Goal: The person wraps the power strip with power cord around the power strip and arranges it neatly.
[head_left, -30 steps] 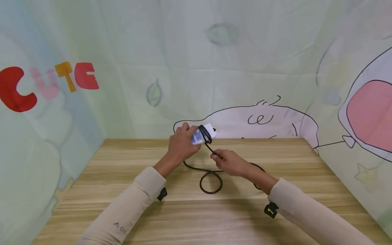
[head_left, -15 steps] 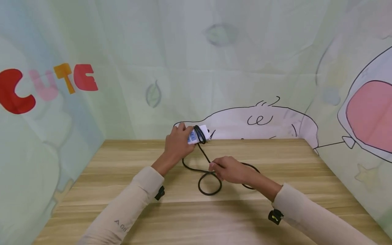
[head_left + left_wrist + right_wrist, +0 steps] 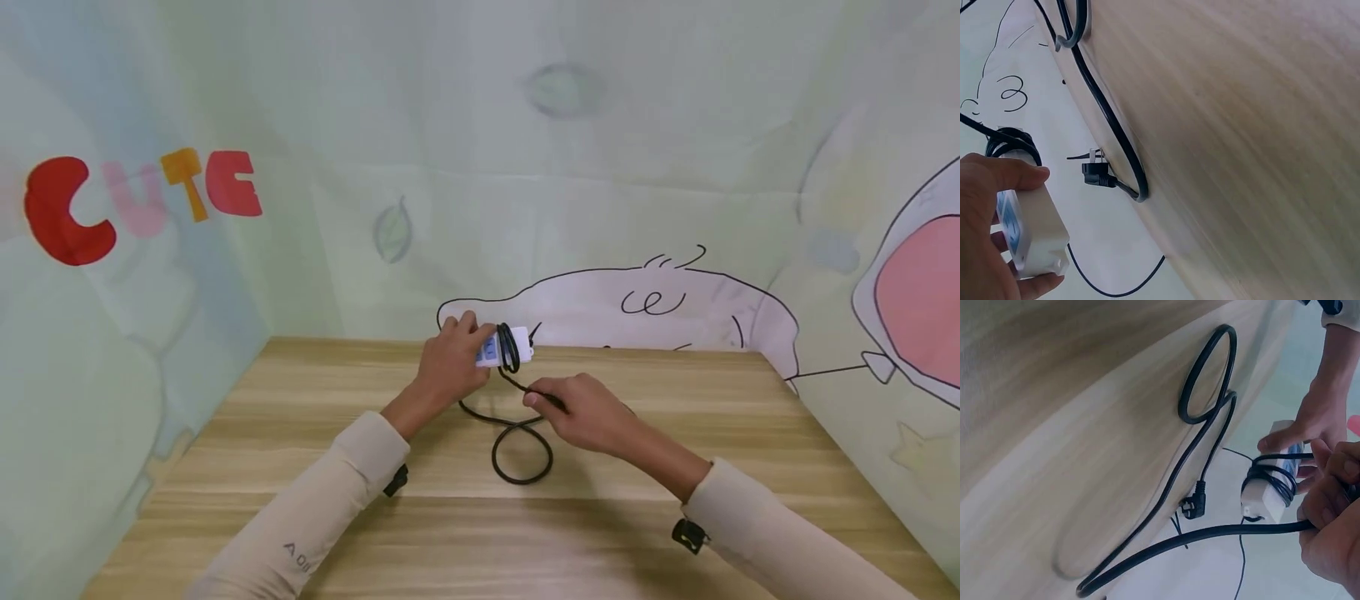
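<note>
My left hand [image 3: 450, 358] grips a white power strip [image 3: 524, 343] with blue socket faces, raised over the far part of the table. Black cable is wound several turns around the strip's right end. From those turns the cable [image 3: 1210, 532] runs to my right hand [image 3: 588, 417], which pinches it between thumb and curled fingers. The rest of the cable lies on the wood with one small loop [image 3: 522, 482] in front of the hands. Its black plug [image 3: 1096, 174] shows in both wrist views; in the head view I cannot make it out.
The wood-grain table [image 3: 450, 542] extends toward the viewer. Behind it hangs a printed cloth [image 3: 480, 208] with cartoon drawings, and more cloth stands at both sides. Small black devices [image 3: 688, 536] sit under the sleeve cuffs.
My right hand has come slightly nearer the viewer and to the right, drawing the cable along. My left hand keeps its grip on the power strip. The head view has shifted a little.
</note>
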Demonstrator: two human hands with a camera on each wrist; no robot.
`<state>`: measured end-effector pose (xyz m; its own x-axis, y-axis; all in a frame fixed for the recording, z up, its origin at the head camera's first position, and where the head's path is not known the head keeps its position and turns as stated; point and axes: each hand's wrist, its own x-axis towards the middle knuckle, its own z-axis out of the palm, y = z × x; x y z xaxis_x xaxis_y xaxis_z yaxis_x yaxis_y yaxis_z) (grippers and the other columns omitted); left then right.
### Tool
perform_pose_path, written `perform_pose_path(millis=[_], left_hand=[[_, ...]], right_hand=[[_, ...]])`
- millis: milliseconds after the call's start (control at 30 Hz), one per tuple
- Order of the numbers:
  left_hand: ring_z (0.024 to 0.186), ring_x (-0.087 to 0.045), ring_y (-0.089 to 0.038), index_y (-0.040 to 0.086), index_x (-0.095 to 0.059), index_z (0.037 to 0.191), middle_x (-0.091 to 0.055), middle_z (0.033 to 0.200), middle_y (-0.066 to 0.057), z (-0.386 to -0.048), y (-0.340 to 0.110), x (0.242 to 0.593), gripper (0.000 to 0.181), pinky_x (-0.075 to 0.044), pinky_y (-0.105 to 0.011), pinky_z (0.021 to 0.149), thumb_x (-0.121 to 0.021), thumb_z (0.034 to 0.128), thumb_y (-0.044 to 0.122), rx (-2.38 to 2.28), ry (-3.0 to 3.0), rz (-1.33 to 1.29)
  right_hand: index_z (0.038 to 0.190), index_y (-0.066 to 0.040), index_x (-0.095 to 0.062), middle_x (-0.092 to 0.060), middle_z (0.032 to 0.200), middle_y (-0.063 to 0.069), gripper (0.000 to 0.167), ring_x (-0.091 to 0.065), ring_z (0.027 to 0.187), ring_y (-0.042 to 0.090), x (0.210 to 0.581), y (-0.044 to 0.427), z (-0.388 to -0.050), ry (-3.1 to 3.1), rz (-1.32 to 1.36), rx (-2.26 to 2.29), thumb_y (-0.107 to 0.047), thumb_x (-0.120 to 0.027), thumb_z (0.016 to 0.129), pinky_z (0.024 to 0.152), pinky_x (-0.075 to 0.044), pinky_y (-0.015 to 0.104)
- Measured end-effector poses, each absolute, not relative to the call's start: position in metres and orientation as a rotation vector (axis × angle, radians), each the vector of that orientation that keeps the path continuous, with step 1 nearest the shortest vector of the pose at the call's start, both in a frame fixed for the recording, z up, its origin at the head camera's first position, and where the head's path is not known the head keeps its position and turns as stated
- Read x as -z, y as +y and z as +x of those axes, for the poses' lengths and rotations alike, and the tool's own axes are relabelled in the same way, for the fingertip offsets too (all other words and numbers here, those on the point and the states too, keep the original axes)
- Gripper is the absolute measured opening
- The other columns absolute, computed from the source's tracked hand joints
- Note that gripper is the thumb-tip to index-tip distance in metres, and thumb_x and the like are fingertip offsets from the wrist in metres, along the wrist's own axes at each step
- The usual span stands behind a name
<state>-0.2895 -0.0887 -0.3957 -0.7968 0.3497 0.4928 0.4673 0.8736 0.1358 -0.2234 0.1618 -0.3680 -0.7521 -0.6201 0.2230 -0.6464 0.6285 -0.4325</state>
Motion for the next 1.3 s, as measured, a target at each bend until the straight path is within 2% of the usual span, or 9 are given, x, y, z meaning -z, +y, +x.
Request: perform_pose_path(millis=[167,367,600,733,833,1100,1300], left_hand=[[0.097,-0.060,-0.032,0.013,-0.072,0.140,-0.060,0.113,-0.012,-0.286,-0.086,0.397,0.059,-0.062,-0.047,0.065,-0.091,0.0840,0.012,0.323,-2.557,-0.668],[0.094,-0.061,-0.031,0.015,-0.074,0.139,-0.062,0.112,-0.011,-0.283,-0.084,0.401,0.059,-0.060,-0.043,0.061,-0.091,0.0829,0.011,0.233,-2.538,-0.742],[0.091,-0.062,-0.031,0.015,-0.074,0.137,-0.064,0.111,-0.012,-0.281,-0.081,0.403,0.058,-0.061,-0.042,0.067,-0.093,0.0826,0.010,0.195,-2.501,-0.824],[0.093,-0.062,-0.032,0.013,-0.074,0.136,-0.065,0.112,-0.013,-0.277,-0.078,0.402,0.058,-0.061,-0.043,0.068,-0.093,0.0817,0.009,0.220,-2.506,-0.847],[0.095,-0.064,-0.033,0.013,-0.073,0.136,-0.065,0.114,-0.013,-0.274,-0.077,0.401,0.058,-0.063,-0.043,0.070,-0.093,0.0822,0.009,0.224,-2.505,-0.872],[0.097,-0.064,-0.029,0.016,-0.074,0.136,-0.065,0.114,-0.009,-0.268,-0.077,0.400,0.058,-0.062,-0.041,0.069,-0.095,0.0820,0.013,0.242,-2.469,-0.931],[0.095,-0.064,-0.026,0.014,-0.076,0.137,-0.065,0.113,-0.008,-0.263,-0.074,0.396,0.058,-0.060,-0.038,0.067,-0.095,0.0821,0.015,0.281,-2.439,-0.983]], right_hand=[[0.115,-0.009,-0.081,-0.063,0.077,-0.008,0.022,-0.046,0.064,0.001,0.364,0.163,-0.226,-2.678,1.094,-0.700,-0.022,-0.063,0.116,0.067,-0.045,0.025],[0.111,-0.008,-0.080,-0.053,0.069,-0.009,0.016,-0.039,0.060,0.001,0.364,0.162,-0.233,-2.543,1.093,-0.616,-0.018,-0.067,0.113,0.061,-0.037,0.025],[0.114,-0.008,-0.082,-0.062,0.072,-0.003,0.016,-0.042,0.061,0.006,0.360,0.165,-0.245,-2.468,1.036,-0.555,-0.017,-0.069,0.112,0.059,-0.036,0.026],[0.119,-0.009,-0.084,-0.078,0.088,0.002,0.019,-0.051,0.065,0.009,0.358,0.169,-0.252,-2.502,0.966,-0.575,-0.020,-0.069,0.113,0.062,-0.043,0.029],[0.120,-0.009,-0.084,-0.084,0.100,0.005,0.021,-0.058,0.070,0.011,0.358,0.170,-0.257,-2.522,0.934,-0.596,-0.022,-0.069,0.113,0.068,-0.050,0.033],[0.118,-0.008,-0.084,-0.080,0.092,0.007,0.019,-0.054,0.069,0.011,0.359,0.169,-0.271,-2.541,0.902,-0.680,-0.020,-0.070,0.112,0.070,-0.049,0.035],[0.120,-0.008,-0.084,-0.082,0.098,0.010,0.023,-0.057,0.071,0.014,0.361,0.168,-0.277,-2.593,0.816,-0.744,-0.024,-0.069,0.113,0.068,-0.048,0.034]])
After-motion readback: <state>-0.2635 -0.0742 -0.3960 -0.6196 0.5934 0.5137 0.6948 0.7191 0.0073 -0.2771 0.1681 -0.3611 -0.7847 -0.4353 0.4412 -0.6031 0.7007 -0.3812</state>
